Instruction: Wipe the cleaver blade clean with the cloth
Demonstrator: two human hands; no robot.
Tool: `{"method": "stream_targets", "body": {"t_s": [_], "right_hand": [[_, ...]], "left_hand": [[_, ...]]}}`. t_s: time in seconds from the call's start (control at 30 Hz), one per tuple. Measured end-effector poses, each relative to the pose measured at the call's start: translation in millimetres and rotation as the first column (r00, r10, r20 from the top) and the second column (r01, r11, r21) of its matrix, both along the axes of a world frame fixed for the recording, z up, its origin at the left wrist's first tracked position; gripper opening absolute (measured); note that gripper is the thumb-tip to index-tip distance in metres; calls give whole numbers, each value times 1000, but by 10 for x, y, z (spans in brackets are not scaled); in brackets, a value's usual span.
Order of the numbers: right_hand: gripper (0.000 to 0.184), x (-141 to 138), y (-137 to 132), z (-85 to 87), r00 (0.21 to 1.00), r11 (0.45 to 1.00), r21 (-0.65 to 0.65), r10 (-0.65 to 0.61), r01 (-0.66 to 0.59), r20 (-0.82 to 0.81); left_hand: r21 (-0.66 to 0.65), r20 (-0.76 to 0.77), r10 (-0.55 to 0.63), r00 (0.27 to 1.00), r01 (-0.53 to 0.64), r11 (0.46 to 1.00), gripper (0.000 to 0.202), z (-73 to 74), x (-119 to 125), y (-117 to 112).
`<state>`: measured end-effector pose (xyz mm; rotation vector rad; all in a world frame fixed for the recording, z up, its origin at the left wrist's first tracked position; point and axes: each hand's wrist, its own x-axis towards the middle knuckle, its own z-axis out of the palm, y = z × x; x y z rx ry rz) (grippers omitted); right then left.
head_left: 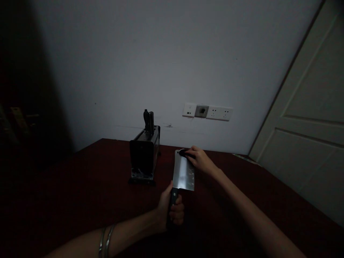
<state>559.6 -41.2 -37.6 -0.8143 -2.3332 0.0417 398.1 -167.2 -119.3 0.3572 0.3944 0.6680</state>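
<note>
My left hand is wrapped round the black handle of a cleaver, near the middle of the view. Its broad, shiny blade points away from me toward the wall, flat side facing up. At the far end of the blade, my right hand pinches a small, dark, rounded object against the metal, close to the hole in the corner. The fingers partly cover that object, and its kind cannot be made out in the dim light.
Left of the cleaver, a black knife block stands on the dark red table, with black handles sticking up from it. Behind is a pale wall with sockets. A white panelled door is at the right.
</note>
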Motion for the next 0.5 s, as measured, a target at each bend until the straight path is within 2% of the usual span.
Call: {"method": "stream_targets", "body": {"t_s": [0.13,0.37,0.43,0.5], "right_hand": [[23,25,-31,-25,999,1000,-26,5,-4,42],[22,11,-678,-186,983,976,-187,138,-114,119],[23,3,-766,-174,978,969,-202,170,-144,118],[23,0,-741,-133,978,969,-191,177,-154,108]], "left_hand": [[-17,-1,3,1000,-3,1000,74,-13,1,13],[-40,1,19,1000,-19,999,74,-36,6,30],[-34,-15,17,1000,-17,999,74,-33,9,25],[-23,-32,7,999,-8,1000,75,-29,15,20]]}}
